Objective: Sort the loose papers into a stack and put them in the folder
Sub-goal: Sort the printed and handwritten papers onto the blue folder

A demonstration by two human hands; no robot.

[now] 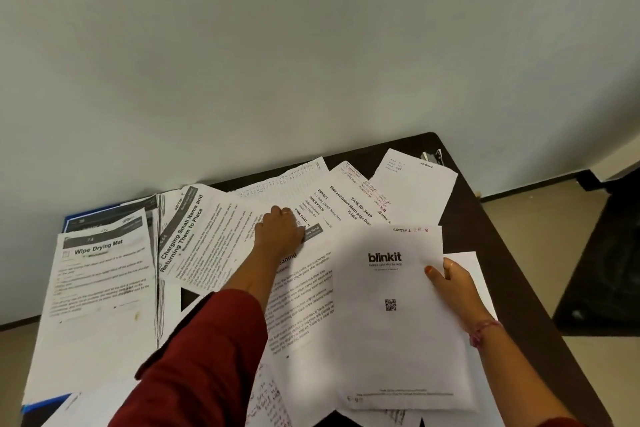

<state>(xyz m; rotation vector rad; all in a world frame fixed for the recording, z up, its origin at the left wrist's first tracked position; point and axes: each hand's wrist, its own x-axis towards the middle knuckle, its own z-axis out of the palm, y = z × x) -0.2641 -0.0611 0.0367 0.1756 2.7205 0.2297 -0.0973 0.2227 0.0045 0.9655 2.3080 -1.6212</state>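
Loose printed papers [214,236] lie scattered over a dark table [460,218]. My right hand [453,284] grips the right edge of a white "blinkit" sheet [388,315], thumb on top, holding it above the pile. My left hand [280,229] reaches forward, fingers curled down onto a printed sheet in the middle of the spread; I cannot tell whether it pinches the sheet. A blue folder [79,218] shows at the far left under the "Wipe Drying Mat" sheet [100,288], with another blue corner at the near left edge.
A small metal clip or stapler [433,157] lies at the table's far right corner. A pale wall stands just behind the table. Tiled floor and a dark object [609,260] are to the right of the table edge.
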